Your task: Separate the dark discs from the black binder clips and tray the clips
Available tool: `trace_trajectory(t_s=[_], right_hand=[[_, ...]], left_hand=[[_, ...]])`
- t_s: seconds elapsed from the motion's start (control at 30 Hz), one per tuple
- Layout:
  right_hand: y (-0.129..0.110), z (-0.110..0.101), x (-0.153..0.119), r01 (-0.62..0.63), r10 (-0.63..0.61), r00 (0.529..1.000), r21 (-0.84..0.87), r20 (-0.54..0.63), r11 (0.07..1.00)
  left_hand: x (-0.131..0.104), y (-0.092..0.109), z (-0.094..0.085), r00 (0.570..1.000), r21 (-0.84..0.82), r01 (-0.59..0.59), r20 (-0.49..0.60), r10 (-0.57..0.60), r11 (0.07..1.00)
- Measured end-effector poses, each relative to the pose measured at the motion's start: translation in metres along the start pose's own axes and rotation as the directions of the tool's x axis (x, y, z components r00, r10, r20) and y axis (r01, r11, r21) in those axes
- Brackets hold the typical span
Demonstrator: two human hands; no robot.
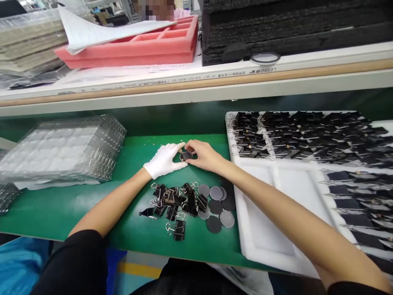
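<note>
My left hand (pixel 164 160), in a white glove, and my bare right hand (pixel 204 155) meet above the green table. Between their fingertips is a small round dark disc (pixel 186 155) with a lighter rim, gripped from both sides. Closer to me lies a heap of black binder clips (pixel 172 199) with wire handles. One binder clip (pixel 179 230) lies apart at the near side of the heap. Right of the clips, several loose round discs (pixel 215 207), some grey and some black, lie flat and partly overlap.
At right a white foam tray (pixel 242 229) holds rows of binder clips clamped on dark pieces (pixel 307 131). Stacked clear plastic trays (pixel 61 151) stand at left. Along the back runs a shelf (pixel 196 92) with pink foam (pixel 129 53), black foam (pixel 291 24) and a round disc (pixel 265 58).
</note>
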State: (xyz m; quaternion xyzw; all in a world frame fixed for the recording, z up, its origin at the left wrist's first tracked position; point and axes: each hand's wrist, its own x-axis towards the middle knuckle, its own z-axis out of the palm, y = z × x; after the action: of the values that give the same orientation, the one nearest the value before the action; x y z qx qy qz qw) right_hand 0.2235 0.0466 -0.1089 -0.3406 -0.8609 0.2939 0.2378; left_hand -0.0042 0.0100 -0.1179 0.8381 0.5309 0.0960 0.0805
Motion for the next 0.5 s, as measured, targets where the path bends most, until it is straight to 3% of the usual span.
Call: trace_trajectory(t_s=[0.23,0.4,0.47,0.5], right_hand=[[0.013,0.010,-0.010,0.069,-0.070,0.996,0.026,0.046,0.997],[-0.010,-0.019,-0.017,0.024,-0.020,0.999,-0.107,0.034,0.994],[-0.031,-0.036,-0.019,-0.040,0.062,0.984,-0.136,0.165,0.990],[-0.042,-0.042,-0.021,-0.089,0.126,0.953,-0.146,0.274,0.985]], left_hand=[[0.002,-0.001,0.003,1.000,0.005,-0.026,-0.003,0.026,1.000],[0.000,0.001,0.006,0.997,0.021,-0.059,-0.052,0.060,0.998],[-0.001,0.002,0.007,0.994,0.021,-0.089,-0.057,0.090,0.996],[-0.002,0.002,0.008,0.993,0.023,-0.100,-0.062,0.101,0.995]])
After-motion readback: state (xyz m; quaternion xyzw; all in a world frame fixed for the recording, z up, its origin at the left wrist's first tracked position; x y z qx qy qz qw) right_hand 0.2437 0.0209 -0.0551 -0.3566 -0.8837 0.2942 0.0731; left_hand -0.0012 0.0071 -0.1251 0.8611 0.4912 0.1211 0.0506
